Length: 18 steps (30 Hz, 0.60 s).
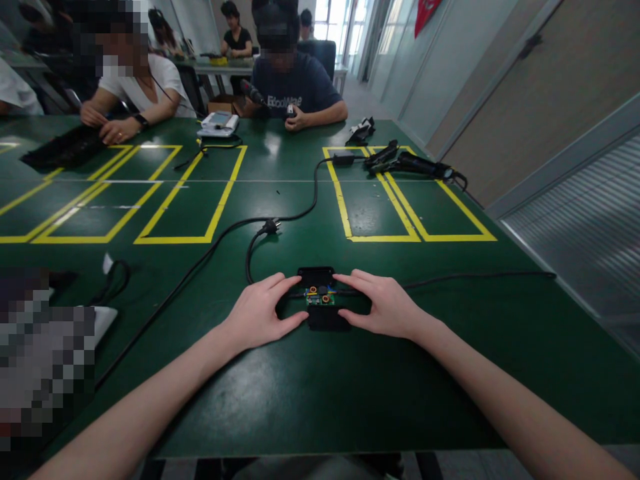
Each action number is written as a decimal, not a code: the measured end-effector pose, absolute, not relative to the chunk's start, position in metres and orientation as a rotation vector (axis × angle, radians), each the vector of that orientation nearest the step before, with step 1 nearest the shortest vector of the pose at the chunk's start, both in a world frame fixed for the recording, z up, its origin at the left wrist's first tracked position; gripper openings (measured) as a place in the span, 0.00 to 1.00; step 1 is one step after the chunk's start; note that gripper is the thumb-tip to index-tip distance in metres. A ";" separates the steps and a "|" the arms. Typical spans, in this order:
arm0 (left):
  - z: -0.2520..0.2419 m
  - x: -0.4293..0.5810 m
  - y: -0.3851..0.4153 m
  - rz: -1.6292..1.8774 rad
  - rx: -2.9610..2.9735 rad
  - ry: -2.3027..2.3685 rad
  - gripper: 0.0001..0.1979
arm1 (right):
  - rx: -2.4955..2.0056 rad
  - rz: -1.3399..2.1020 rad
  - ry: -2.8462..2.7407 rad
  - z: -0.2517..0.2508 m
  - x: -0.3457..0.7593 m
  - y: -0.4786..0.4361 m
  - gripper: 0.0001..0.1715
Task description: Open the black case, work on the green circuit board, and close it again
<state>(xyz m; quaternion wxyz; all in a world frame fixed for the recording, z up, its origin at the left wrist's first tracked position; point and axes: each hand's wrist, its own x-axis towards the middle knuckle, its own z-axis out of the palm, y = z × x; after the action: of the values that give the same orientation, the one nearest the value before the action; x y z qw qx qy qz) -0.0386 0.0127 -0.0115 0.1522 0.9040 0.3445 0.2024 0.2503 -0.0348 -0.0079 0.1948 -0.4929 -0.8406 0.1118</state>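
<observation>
Holds an opened black plastic case (329, 319) at the near side of a green tabletop (280, 413), between left hand (261, 310) and right hand (393, 307), with thumb and forefinger of each spread wide to the edges of the near and far shells. Bares between those shells a green circuit board (321, 300) with copper-coloured ring coils. Trails a black cable (480, 275) rightward from behind the right hand, and a black power plug (271, 227) on a curved lead from behind the left. Past the plug, a long black cord (316, 185) winding up to a slim black box (343, 160), near a dark wand-like tool (417, 165) lying across yellow tape (385, 238). Well to the left, a pixelated pile (40, 353); across the table, a white device (219, 123), a person in a dark blue T-shirt (313, 90) with a small object in hand, and another in a white top (173, 77) leaning over a flat black item (60, 148)
</observation>
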 end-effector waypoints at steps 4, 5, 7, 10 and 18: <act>-0.012 -0.039 0.013 0.566 2.598 0.994 0.29 | -1.393 0.278 -2.325 -0.012 0.248 -0.035 0.31; -0.012 -0.039 0.013 0.564 2.601 0.998 0.30 | -1.391 0.264 -2.314 -0.013 0.248 -0.035 0.31; -0.012 -0.039 0.013 0.570 2.602 1.005 0.29 | -1.388 0.229 -2.291 -0.017 0.245 -0.035 0.32; -0.012 -0.040 0.014 0.576 2.590 0.994 0.28 | -1.403 0.183 -2.264 -0.021 0.242 -0.035 0.33; -0.010 -0.044 0.018 0.550 2.544 0.917 0.27 | -1.432 0.206 -2.234 -0.022 0.238 -0.035 0.31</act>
<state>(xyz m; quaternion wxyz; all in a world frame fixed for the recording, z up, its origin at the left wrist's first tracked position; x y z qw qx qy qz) -0.0435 0.0180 -0.0101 0.1897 0.9051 0.3263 0.1958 0.2384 -0.0353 -0.0223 0.2376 -0.5227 -0.8153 0.0750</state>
